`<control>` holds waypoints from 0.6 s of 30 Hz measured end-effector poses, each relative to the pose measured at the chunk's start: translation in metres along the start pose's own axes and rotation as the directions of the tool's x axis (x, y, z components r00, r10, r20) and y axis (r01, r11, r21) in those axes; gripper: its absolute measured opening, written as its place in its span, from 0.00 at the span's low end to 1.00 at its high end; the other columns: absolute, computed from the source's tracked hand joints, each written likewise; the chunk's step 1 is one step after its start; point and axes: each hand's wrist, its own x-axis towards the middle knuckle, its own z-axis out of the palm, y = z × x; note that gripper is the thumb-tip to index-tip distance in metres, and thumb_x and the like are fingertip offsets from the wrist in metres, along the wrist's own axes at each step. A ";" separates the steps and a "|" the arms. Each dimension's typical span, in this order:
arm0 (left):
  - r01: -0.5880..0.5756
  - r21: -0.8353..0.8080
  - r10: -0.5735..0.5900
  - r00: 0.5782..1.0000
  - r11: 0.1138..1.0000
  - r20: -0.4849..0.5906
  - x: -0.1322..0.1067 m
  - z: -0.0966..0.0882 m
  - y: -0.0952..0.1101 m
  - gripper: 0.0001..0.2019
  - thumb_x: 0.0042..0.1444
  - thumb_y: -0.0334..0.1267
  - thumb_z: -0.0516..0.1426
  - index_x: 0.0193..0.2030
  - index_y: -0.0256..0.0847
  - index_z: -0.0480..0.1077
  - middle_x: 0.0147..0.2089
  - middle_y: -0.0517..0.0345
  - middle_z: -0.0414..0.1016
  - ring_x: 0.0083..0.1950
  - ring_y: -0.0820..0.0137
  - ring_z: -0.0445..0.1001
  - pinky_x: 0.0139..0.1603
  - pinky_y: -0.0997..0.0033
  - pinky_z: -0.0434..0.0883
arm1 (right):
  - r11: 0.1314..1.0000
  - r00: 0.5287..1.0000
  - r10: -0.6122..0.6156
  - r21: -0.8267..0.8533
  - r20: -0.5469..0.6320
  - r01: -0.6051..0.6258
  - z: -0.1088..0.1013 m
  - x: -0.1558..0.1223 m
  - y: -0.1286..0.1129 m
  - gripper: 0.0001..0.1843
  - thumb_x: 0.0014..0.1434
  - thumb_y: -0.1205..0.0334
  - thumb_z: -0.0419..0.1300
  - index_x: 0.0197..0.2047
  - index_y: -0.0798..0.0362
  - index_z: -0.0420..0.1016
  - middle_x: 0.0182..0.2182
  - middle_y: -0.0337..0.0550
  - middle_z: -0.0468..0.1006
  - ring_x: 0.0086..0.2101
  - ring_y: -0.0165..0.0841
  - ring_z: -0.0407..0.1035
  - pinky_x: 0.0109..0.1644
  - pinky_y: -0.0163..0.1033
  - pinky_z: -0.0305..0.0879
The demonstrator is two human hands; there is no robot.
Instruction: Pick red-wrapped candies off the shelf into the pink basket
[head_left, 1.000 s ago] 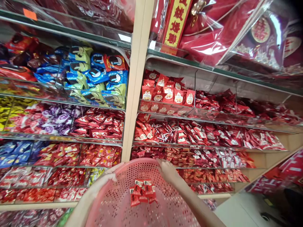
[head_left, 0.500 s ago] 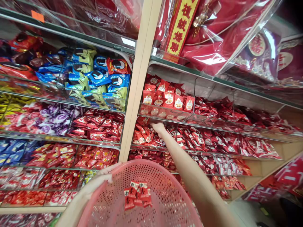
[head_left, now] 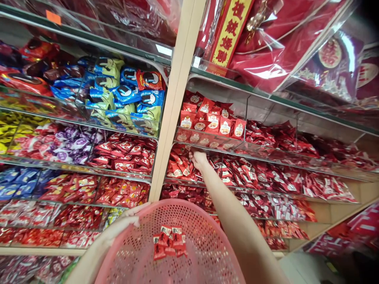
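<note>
My left hand (head_left: 126, 223) is closed on the left rim of a pink perforated plastic basket (head_left: 204, 221), which is tilted towards me. Several small red and cream candy packets (head_left: 170, 242) with black characters lie together on its bottom. My right hand (head_left: 197, 159) reaches past the basket into a shelf compartment beside the wooden post. Its fingers are curled among red-wrapped candies (head_left: 179, 163); whatever is between the fingertips is too small to make out.
A wooden post (head_left: 174, 98) parts two shelf units. On the left are blue and green snack packs (head_left: 121, 92) and purple-wrapped candies (head_left: 78, 144). To the right, red biscuit packets (head_left: 213, 122) sit above my right hand, behind a clear shelf lip. Plastic-wrapped red goods (head_left: 266, 51) fill the top shelf.
My right hand has shifted slightly within the same compartment and its fingers look more curled. The view has moved a little; the basket stays in my left hand.
</note>
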 end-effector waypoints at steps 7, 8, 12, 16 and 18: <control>0.034 -0.051 -0.033 0.999 0.998 0.017 0.001 0.000 -0.001 0.43 0.35 0.24 0.53 0.64 0.43 0.54 0.53 0.58 0.74 0.52 0.63 0.72 0.45 0.69 0.69 | 0.994 0.999 0.040 0.099 0.001 -0.040 -0.058 -0.074 -0.008 0.11 0.49 0.63 0.63 0.27 0.54 0.63 0.16 0.28 0.63 0.16 0.18 0.56 0.16 0.23 0.49; 0.036 -0.048 -0.035 0.999 0.998 0.015 0.001 -0.001 -0.002 0.43 0.36 0.24 0.53 0.64 0.43 0.53 0.54 0.58 0.74 0.51 0.63 0.72 0.44 0.70 0.69 | 0.996 0.999 0.033 0.086 0.024 -0.034 -0.067 -0.089 -0.006 0.11 0.48 0.61 0.64 0.28 0.53 0.63 0.15 0.28 0.62 0.15 0.19 0.55 0.16 0.23 0.49; 0.041 0.002 -0.041 0.999 0.999 0.002 0.003 0.000 -0.001 0.41 0.37 0.24 0.54 0.63 0.44 0.55 0.55 0.57 0.73 0.49 0.62 0.73 0.40 0.71 0.70 | 0.991 0.976 0.026 -0.135 0.216 0.003 -0.095 -0.145 0.012 0.13 0.53 0.52 0.61 0.34 0.52 0.65 0.12 0.27 0.64 0.12 0.20 0.52 0.15 0.25 0.46; 0.019 0.033 -0.019 1.000 0.999 0.015 0.001 0.006 0.003 0.40 0.36 0.25 0.53 0.62 0.45 0.57 0.53 0.58 0.74 0.49 0.63 0.73 0.39 0.72 0.69 | 0.917 0.805 0.241 -0.399 0.542 -0.006 -0.099 -0.172 0.057 0.10 0.56 0.54 0.56 0.34 0.52 0.66 0.15 0.29 0.66 0.15 0.23 0.58 0.17 0.27 0.52; 0.025 0.041 -0.026 1.000 0.999 0.017 0.000 0.007 0.004 0.40 0.37 0.25 0.53 0.62 0.45 0.57 0.53 0.58 0.74 0.47 0.63 0.74 0.36 0.73 0.69 | 0.865 0.716 0.332 -0.501 0.614 0.027 -0.096 -0.173 0.084 0.06 0.57 0.59 0.55 0.31 0.52 0.66 0.17 0.29 0.65 0.15 0.22 0.58 0.18 0.27 0.52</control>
